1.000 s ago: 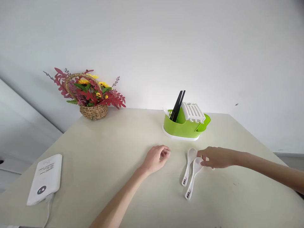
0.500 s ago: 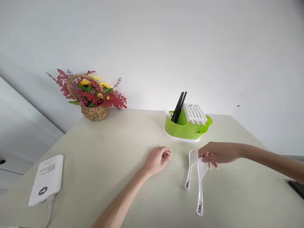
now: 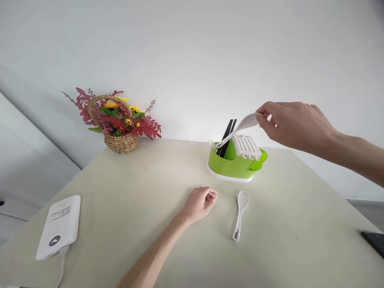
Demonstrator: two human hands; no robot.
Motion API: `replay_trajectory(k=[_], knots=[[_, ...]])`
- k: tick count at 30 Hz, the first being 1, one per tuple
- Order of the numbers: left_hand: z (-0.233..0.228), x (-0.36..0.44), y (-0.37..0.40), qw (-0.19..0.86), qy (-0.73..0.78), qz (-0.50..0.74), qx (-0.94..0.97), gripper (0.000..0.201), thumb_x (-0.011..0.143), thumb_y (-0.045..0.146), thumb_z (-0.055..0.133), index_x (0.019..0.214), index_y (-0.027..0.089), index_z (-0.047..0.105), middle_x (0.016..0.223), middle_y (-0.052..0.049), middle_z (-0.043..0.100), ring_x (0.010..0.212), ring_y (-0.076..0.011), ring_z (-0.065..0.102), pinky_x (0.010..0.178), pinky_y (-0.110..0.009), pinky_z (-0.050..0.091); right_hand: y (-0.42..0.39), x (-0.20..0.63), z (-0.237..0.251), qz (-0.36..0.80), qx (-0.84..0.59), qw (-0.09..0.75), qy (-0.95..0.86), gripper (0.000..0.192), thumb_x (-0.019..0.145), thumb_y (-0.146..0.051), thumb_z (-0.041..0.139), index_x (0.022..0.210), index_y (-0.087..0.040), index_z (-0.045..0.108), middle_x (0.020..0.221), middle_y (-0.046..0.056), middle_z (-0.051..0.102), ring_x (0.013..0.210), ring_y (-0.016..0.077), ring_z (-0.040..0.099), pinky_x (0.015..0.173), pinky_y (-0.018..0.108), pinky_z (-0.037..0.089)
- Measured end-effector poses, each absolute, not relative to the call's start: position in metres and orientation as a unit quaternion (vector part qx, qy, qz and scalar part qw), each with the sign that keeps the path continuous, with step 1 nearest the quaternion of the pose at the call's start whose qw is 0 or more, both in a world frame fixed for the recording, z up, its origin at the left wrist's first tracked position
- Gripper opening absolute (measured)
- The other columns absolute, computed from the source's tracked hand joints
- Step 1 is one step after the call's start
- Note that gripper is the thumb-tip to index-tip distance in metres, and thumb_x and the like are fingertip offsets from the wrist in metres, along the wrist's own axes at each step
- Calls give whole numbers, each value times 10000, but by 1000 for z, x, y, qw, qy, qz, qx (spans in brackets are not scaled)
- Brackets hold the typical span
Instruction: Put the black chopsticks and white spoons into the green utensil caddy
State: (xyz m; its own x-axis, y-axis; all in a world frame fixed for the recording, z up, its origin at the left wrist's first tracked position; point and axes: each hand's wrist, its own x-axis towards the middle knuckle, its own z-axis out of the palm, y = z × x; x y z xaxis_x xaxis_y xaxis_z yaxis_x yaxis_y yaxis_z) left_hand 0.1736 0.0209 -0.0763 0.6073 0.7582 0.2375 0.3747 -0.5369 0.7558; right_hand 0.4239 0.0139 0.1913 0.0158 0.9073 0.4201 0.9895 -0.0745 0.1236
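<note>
The right hand (image 3: 295, 124) is pinching a white spoon (image 3: 240, 128) by its bowl, handle dipping into the green cutlery holder (image 3: 235, 162). Another spoon (image 3: 241, 214) is lying on the counter (image 3: 135, 192) beside the left hand (image 3: 198, 204), resting loosely curled, seemingly empty.

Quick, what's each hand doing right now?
Left hand: loosely curled on the table, holding nothing.
Right hand: raised, pinching a white spoon by its bowl over the green holder.
</note>
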Motion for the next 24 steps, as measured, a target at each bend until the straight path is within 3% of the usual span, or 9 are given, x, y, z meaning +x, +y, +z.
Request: replay_trajectory(k=[7, 12, 17, 24], knots=[[-78, 173, 20, 338, 336, 290, 830, 143, 986, 301, 595, 1044, 227, 703, 971, -27, 785, 843, -185, 722, 904, -342, 525, 36, 416, 157, -311, -645, 88, -693, 361, 1072, -331, 349, 1039, -227, 693, 1033, 92, 773, 672, 220, 587, 590, 337, 220], [-82, 173, 20, 339, 333, 287, 831, 139, 987, 294, 597, 1049, 227, 702, 962, -25, 787, 851, -187, 722, 936, -354, 517, 46, 409, 123, -354, -550, 54, -754, 304, 1013, -167, 427, 902, -172, 710, 832, 85, 749, 673, 208, 595, 644, 332, 284], [-82, 174, 19, 335, 329, 293, 833, 122, 981, 266, 594, 1020, 225, 702, 963, -24, 790, 841, -185, 727, 924, -350, 522, 50, 397, 102, -360, -506, -3, -784, 262, 925, -16, 465, 839, -154, 670, 757, 67, 700, 644, 179, 577, 683, 342, 307], [-79, 173, 17, 329, 326, 300, 834, 154, 960, 177, 573, 1020, 222, 708, 944, -23, 794, 827, -182, 724, 901, -341, 526, 56, 386, 83, -335, -533, -35, -776, 235, 954, -86, 491, 807, -170, 654, 726, 61, 709, 658, 202, 620, 662, 348, 295]])
